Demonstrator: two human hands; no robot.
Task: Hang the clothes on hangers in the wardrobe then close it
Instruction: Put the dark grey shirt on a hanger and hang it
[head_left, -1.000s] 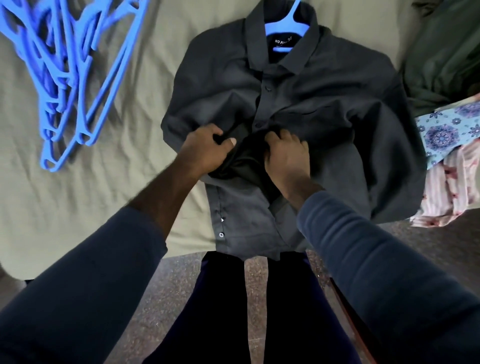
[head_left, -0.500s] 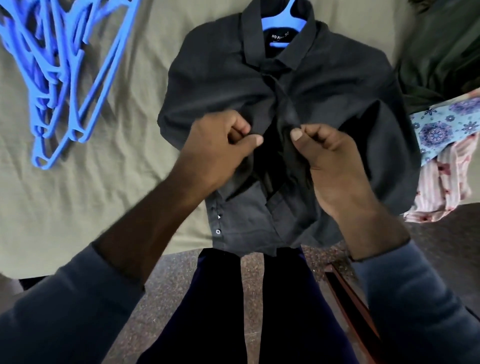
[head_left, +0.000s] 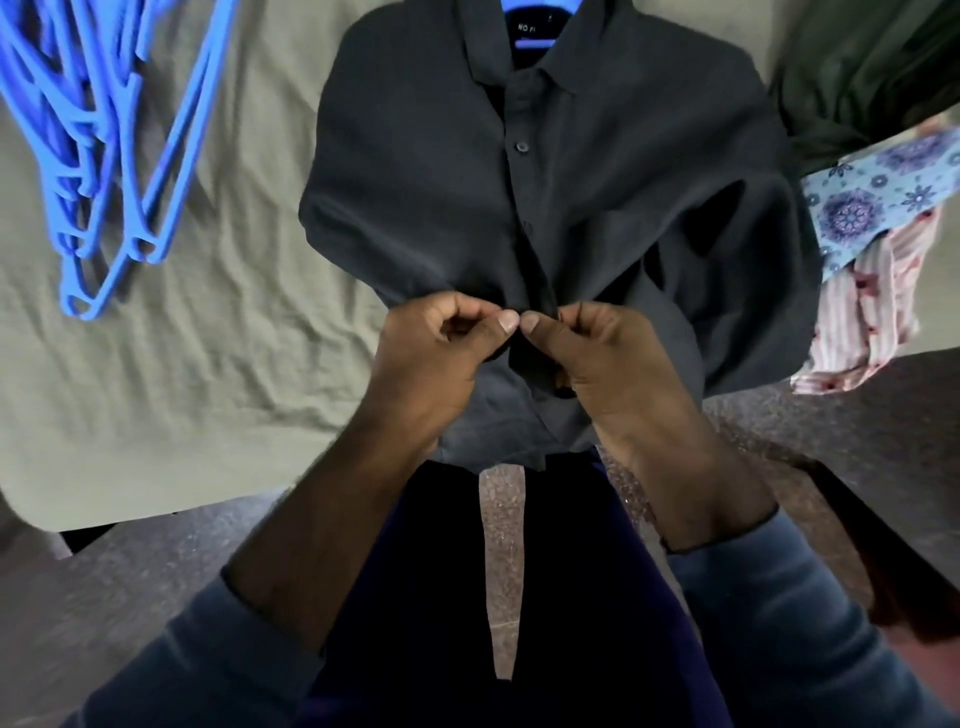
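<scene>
A dark grey shirt (head_left: 426, 171) lies face up on the bed, its hem hanging over the near edge. A blue hanger (head_left: 540, 8) sits inside its collar, mostly hidden. My left hand (head_left: 436, 358) pinches the left side of the front placket at mid-shirt. My right hand (head_left: 602, 358) pinches the right side, and the two thumbs nearly touch. One button higher up is fastened. The wardrobe is out of view.
A pile of several blue hangers (head_left: 104, 145) lies at the upper left on the olive bedsheet (head_left: 208, 364). More clothes are heaped at the right: a dark green garment (head_left: 862, 78), a blue floral one (head_left: 872, 208) and a pink striped one (head_left: 872, 312). My legs stand against the bed.
My hands lifted from inside the open shirt front, pulled the two placket edges up, then brought them together at mid-shirt. The view has moved closer to the shirt.
</scene>
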